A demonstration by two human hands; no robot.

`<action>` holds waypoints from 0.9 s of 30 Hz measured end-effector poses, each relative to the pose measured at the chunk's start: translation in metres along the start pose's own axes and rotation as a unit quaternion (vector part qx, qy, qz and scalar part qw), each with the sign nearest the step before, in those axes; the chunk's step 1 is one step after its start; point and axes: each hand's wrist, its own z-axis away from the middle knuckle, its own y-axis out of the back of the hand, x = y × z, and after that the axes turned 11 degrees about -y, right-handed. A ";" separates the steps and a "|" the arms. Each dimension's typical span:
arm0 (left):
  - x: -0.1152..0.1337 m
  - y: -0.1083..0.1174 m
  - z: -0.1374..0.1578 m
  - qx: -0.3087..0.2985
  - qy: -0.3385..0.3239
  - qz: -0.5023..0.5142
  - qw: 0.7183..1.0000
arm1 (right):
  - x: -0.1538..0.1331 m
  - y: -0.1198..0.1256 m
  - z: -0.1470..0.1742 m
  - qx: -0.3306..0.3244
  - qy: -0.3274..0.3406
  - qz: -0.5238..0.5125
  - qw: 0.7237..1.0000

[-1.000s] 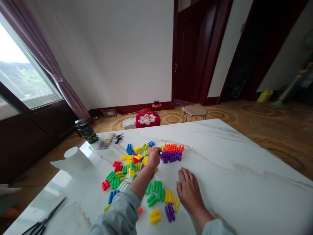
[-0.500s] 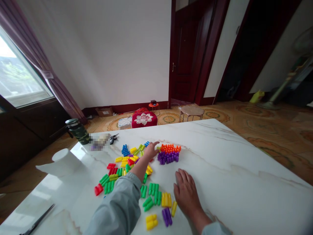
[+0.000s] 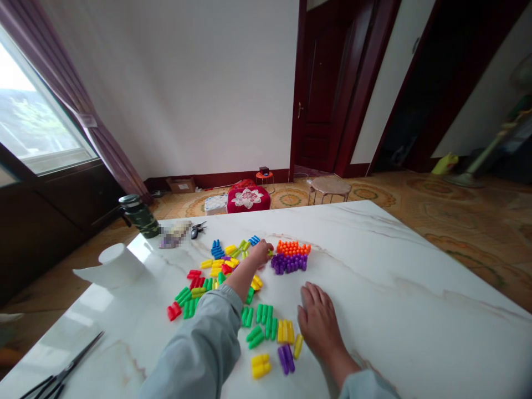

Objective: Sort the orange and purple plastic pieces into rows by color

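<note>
My left hand reaches across the table, its fingers closed around a small yellow-green plastic peg, mostly hidden by the fingers. Just right of it stand two tight groups of pegs, an orange group behind and a purple group in front. My right hand lies palm down on the tabletop, fingers stretched, holding nothing. Near its thumb are a single yellow peg, joined yellow pegs and a purple pair. Green pegs lie between my arms.
Mixed pegs, including red ones and blue ones, spread around my left forearm. On the white marble table are scissors, a white paper roll, a camouflage flask and black-handled pliers. A stool stands beyond.
My left hand's fingers have drawn together at the yellow-green peg beside the orange and purple groups. My right hand stays resting on the table. The whole view has shifted slightly.
</note>
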 end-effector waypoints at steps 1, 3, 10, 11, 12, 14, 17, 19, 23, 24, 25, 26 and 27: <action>0.000 0.002 0.004 0.006 0.001 -0.001 1.000 | 0.000 0.001 0.000 0.000 -0.001 0.002 1.000; 0.002 0.008 0.015 0.023 0.000 0.001 1.000 | -0.001 0.001 0.000 0.001 -0.002 0.005 1.000; 0.017 0.023 0.092 0.119 -0.030 0.044 0.991 | -0.002 0.003 -0.002 0.007 0.009 0.006 1.000; 0.019 0.023 0.105 0.133 -0.029 0.051 0.989 | -0.002 0.004 -0.002 0.007 0.010 0.009 1.000; 0.021 0.022 0.118 0.148 -0.024 0.057 0.987 | -0.002 0.004 -0.002 0.006 0.012 0.012 1.000; 0.023 0.020 0.143 0.173 -0.011 0.066 0.983 | -0.001 0.005 -0.002 0.004 0.015 0.018 1.000; 0.029 0.015 0.181 0.199 0.005 0.072 0.977 | 0.000 0.005 -0.003 0.004 0.023 0.020 1.000; 0.036 0.009 0.210 0.228 0.012 0.064 0.972 | 0.001 0.004 -0.003 0.007 0.031 0.018 0.999; 0.056 -0.011 0.271 0.269 0.033 -0.001 0.962 | 0.004 0.000 -0.005 0.015 0.043 0.015 0.999; 0.061 -0.016 0.284 0.258 0.046 -0.020 0.965 | 0.005 -0.001 -0.005 0.017 0.044 0.014 0.999; 0.065 -0.021 0.295 0.242 0.058 -0.038 0.968 | 0.006 -0.003 -0.005 0.018 0.045 0.013 0.999; 0.068 -0.026 0.304 0.225 0.070 -0.055 0.970 | 0.006 -0.004 -0.006 0.019 0.047 0.012 0.999; 0.070 -0.029 0.310 0.209 0.081 -0.070 0.972 | 0.007 -0.004 -0.006 0.020 0.048 0.012 0.999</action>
